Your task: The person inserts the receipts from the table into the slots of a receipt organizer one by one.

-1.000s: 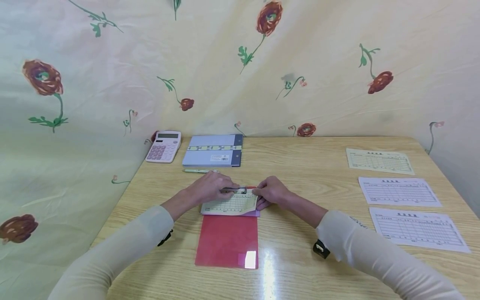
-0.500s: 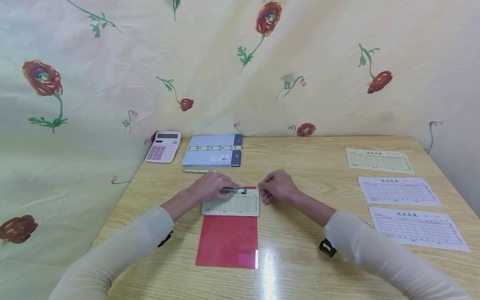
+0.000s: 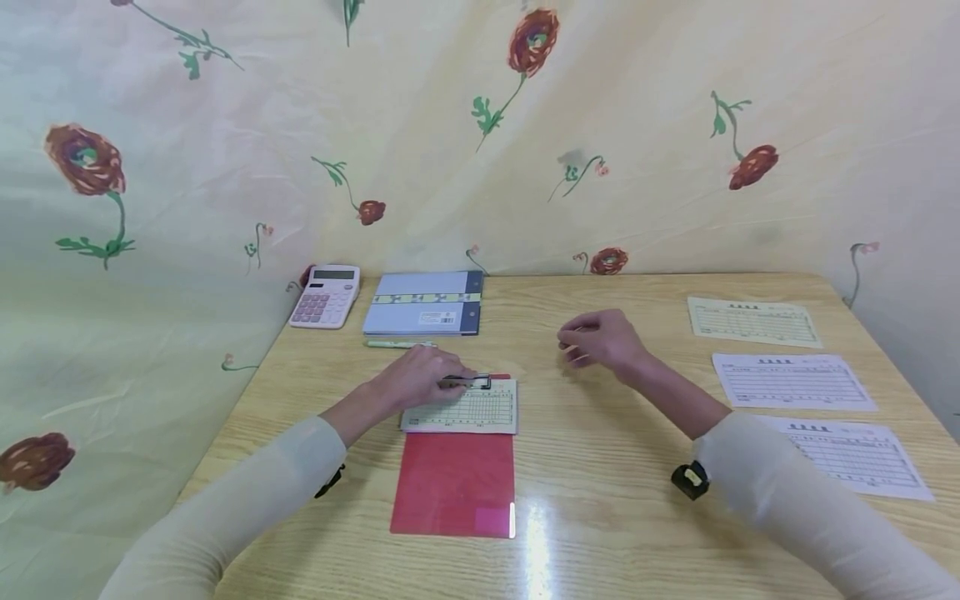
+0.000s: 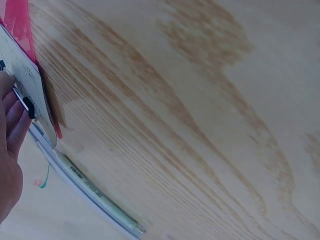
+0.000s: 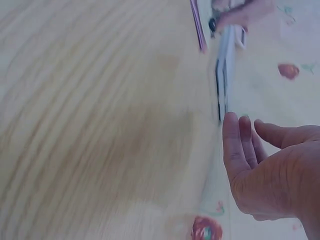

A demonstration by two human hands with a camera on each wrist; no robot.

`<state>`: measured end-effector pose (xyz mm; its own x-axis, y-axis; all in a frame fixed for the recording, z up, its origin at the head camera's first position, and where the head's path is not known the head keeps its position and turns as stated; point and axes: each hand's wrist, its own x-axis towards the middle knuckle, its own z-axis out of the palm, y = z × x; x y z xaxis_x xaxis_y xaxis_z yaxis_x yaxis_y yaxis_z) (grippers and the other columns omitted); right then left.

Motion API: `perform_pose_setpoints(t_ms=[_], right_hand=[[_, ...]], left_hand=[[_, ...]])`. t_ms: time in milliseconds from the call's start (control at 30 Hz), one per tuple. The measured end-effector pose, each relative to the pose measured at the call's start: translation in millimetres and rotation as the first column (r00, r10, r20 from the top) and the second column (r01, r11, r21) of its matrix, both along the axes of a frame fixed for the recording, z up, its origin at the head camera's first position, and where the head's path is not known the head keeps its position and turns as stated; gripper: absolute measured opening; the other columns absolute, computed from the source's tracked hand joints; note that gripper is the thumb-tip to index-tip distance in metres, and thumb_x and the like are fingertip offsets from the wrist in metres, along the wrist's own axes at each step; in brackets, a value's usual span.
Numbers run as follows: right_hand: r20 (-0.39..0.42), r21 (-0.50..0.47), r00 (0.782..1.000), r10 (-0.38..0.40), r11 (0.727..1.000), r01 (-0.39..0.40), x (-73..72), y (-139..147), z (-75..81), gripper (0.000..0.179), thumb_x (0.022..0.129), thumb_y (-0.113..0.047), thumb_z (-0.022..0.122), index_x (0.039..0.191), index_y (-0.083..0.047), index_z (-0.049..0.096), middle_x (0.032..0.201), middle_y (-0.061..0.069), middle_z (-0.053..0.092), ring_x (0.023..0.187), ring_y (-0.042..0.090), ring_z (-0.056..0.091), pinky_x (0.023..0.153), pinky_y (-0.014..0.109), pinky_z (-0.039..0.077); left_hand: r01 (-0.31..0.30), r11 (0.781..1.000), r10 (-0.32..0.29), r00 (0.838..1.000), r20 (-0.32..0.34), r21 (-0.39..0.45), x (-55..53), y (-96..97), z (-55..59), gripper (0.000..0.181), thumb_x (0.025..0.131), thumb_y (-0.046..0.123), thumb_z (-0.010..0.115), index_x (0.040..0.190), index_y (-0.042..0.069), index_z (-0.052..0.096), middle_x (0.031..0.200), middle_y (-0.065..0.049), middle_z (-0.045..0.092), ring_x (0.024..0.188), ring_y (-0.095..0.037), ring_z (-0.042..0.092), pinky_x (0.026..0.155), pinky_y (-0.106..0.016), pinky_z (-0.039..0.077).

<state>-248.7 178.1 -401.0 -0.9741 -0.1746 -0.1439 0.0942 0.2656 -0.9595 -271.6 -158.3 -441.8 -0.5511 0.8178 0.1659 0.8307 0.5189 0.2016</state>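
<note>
A red clipboard (image 3: 453, 487) lies on the table in front of me in the head view. Printed form slips (image 3: 480, 412) cover its upper part, under a metal clip (image 3: 482, 382) with black ends. My left hand (image 3: 422, 377) holds this clip, its fingers curled about it; the left wrist view shows the fingers at the clip's bar (image 4: 24, 101). To the right of the clipboard, my right hand (image 3: 604, 340) is raised over the table, fingers loosely bent. Nothing shows between the fingers and thumb of the right hand (image 5: 275, 175) in its wrist view.
A calculator (image 3: 326, 297) and a blue notebook (image 3: 420, 305) lie at the back left, with a pale green pen (image 3: 397, 343) in front. Three printed slips lie in a column at the right: a yellowish one (image 3: 753, 322) and two white ones (image 3: 793, 383). A flowered cloth hangs behind.
My right hand has let go of the slips' right edge and moved right and away from me. The lifted slip corner now lies flat. My left hand stays on the clip.
</note>
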Motion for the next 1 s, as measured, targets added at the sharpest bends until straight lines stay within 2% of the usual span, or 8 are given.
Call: perform_pose_setpoints(t_ms=[133, 267, 467, 633, 700, 767, 867, 1000], right_hand=[[-0.067, 0.007, 0.997, 0.047, 0.999, -0.046, -0.6, 21, 1.5, 0.039, 0.105, -0.01, 0.066, 0.132, 0.017, 0.062, 0.119, 0.028, 0.073, 0.098, 0.029, 0.077, 0.089, 0.04, 0.061], [-0.095, 0.038, 0.992, 0.083, 0.996, -0.079, -1.3, 40, -1.0, 0.045, 0.105, -0.015, 0.068, 0.138, 0.014, 0.059, 0.129, 0.027, 0.07, 0.107, 0.023, 0.074, 0.096, 0.039, 0.058], [-0.118, 0.096, 0.99, 0.077, 0.993, -0.066, -2.8, 66, -2.8, 0.05, 0.106, -0.018, 0.068, 0.145, 0.01, 0.055, 0.139, 0.029, 0.064, 0.11, 0.018, 0.072, 0.099, 0.04, 0.057], [-0.147, 0.178, 0.987, 0.058, 0.984, -0.031, -4.8, 88, -4.5, 0.056, 0.105, -0.025, 0.07, 0.151, 0.004, 0.054, 0.146, 0.025, 0.061, 0.105, -0.005, 0.065, 0.093, 0.023, 0.054], [-0.158, 0.224, 0.986, 0.052, 0.974, -0.015, -5.0, 97, -5.4, 0.059, 0.105, -0.029, 0.07, 0.153, 0.0, 0.053, 0.148, 0.022, 0.06, 0.106, -0.008, 0.061, 0.092, 0.018, 0.05], [-0.166, 0.264, 0.985, 0.044, 0.964, 0.002, -5.1, 107, -6.9, 0.063, 0.105, -0.033, 0.07, 0.156, -0.002, 0.05, 0.152, 0.02, 0.058, 0.112, -0.004, 0.061, 0.092, 0.017, 0.049], [-0.168, 0.293, 0.985, 0.027, 0.956, 0.024, -5.4, 124, -8.8, 0.068, 0.105, -0.036, 0.068, 0.16, -0.003, 0.044, 0.157, 0.021, 0.052, 0.13, 0.018, 0.06, 0.09, 0.013, 0.047], [-0.164, 0.297, 0.986, -0.008, 0.953, 0.057, -7.4, 148, -11.0, 0.077, 0.105, -0.04, 0.067, 0.165, -0.003, 0.034, 0.162, 0.024, 0.044, 0.147, 0.044, 0.043, 0.086, 0.009, 0.044]], left_hand=[[0.0, 1.0, 0.0, 1.0, -0.01, -0.001, 0.3, 0.1, 0.0, 0.025, 0.094, 0.014, 0.08, 0.119, 0.012, 0.082, 0.108, -0.001, 0.081, 0.065, -0.002, 0.056, 0.053, -0.018, 0.038], [0.007, 1.0, -0.007, 1.0, -0.019, 0.004, 0.7, -0.2, -0.2, 0.025, 0.094, 0.015, 0.08, 0.119, 0.012, 0.082, 0.107, -0.002, 0.081, 0.065, -0.003, 0.056, 0.053, -0.018, 0.038], [0.001, 1.0, -0.001, 1.0, -0.017, 0.005, 1.0, 0.6, 0.3, 0.025, 0.094, 0.015, 0.08, 0.119, 0.012, 0.082, 0.106, -0.001, 0.081, 0.068, -0.003, 0.057, 0.054, -0.018, 0.039], [-0.006, 1.0, 0.006, 1.0, -0.008, -0.008, 0.5, 1.9, 0.4, 0.026, 0.094, 0.015, 0.08, 0.12, 0.013, 0.082, 0.105, 0.0, 0.081, 0.063, -0.002, 0.053, 0.053, -0.018, 0.037], [-0.008, 1.0, 0.008, 1.0, -0.006, -0.012, 0.0, 1.9, 0.1, 0.026, 0.094, 0.015, 0.08, 0.12, 0.013, 0.082, 0.107, -0.001, 0.081, 0.062, -0.001, 0.051, 0.052, -0.018, 0.036], [-0.008, 1.0, 0.008, 1.0, -0.002, -0.015, -0.5, 1.9, -0.2, 0.026, 0.095, 0.015, 0.079, 0.12, 0.013, 0.082, 0.108, -0.001, 0.081, 0.06, -0.001, 0.05, 0.051, -0.018, 0.035], [-0.006, 1.0, 0.006, 1.0, -0.006, -0.017, -1.4, 1.4, -1.3, 0.026, 0.095, 0.015, 0.079, 0.121, 0.013, 0.081, 0.109, 0.0, 0.081, 0.061, 0.0, 0.05, 0.052, -0.017, 0.035], [-0.002, 1.0, 0.001, 1.0, -0.015, -0.015, -1.7, 0.2, -1.8, 0.026, 0.094, 0.015, 0.079, 0.121, 0.013, 0.082, 0.107, 0.001, 0.081, 0.061, 0.0, 0.049, 0.052, -0.017, 0.035]])
